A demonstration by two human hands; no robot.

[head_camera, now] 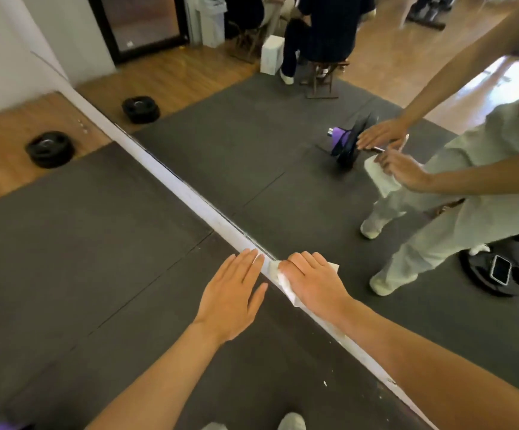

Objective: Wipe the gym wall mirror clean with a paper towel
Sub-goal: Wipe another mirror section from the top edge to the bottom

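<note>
My right hand (312,282) lies knuckles up with its fingers curled over a crumpled paper towel (283,279), pressing it against the white bottom frame strip (190,197) of the mirror (283,150); white corners of the towel stick out at 2 o'clock and 7 o'clock of the hand. At 9 o'clock of it, my left hand (231,293) is flat and spread on the dark rubber floor mat (81,243), fingertips just touching the strip, holding nothing.

The mirror fills the frame from 12 to 4 o'clock, its lower edge running as a diagonal from 10 o'clock down to 5 o'clock. In the glass I see the reflection of a person in pale trousers (both reflected hands near a reflected towel), and a phone (501,270) lying on a black weight plate (481,274) at 3 o'clock. Another stack of black plates (50,148) sits on the wooden floor at 10 o'clock, well apart from the hands.
</note>
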